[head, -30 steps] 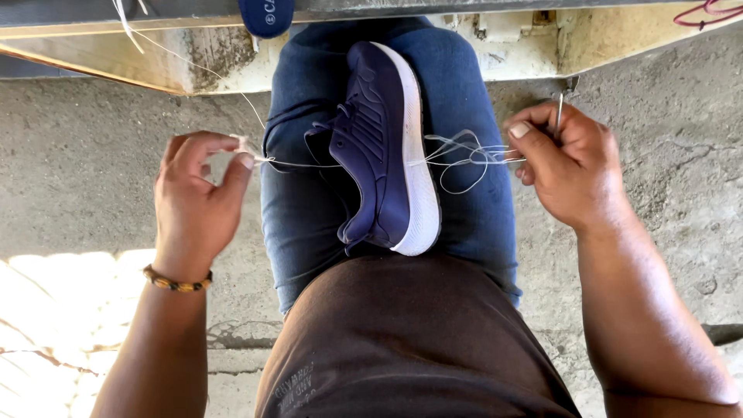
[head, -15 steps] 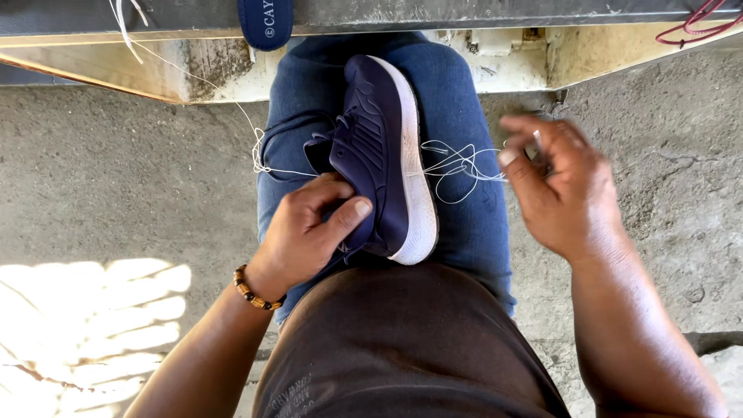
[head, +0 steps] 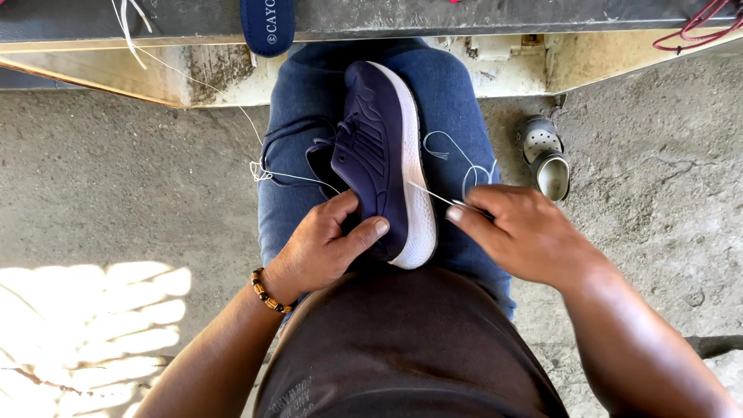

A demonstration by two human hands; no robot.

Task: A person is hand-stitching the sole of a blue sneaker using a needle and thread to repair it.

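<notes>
Nearest the camera, a dark brown shirt [head: 402, 348] fills the lower middle and hides the person's waist and the heel end of the navy shoe [head: 379, 155], which lies on its side along the lap on blue jeans [head: 309, 101], white sole to the right. The left hand [head: 325, 244], a beaded bracelet [head: 267, 292] at its wrist, has its grip closed around the shoe's near end, thumb on the upper close to the sole; the fingers underneath cannot be seen. The right hand [head: 526, 232] sits just beside the sole with fingertips pinched together on a thin white thread [head: 445, 155]; whether a needle is between them is too small to tell. The thread loops over the right thigh, and another strand runs left and up past the shoe's dark laces. Farther off, a grey clog [head: 546, 159] stands on the concrete floor [head: 116, 193]. At the top edge, a bench [head: 464, 15] is cut off, with a blue insole [head: 267, 23] hanging over it.
</notes>
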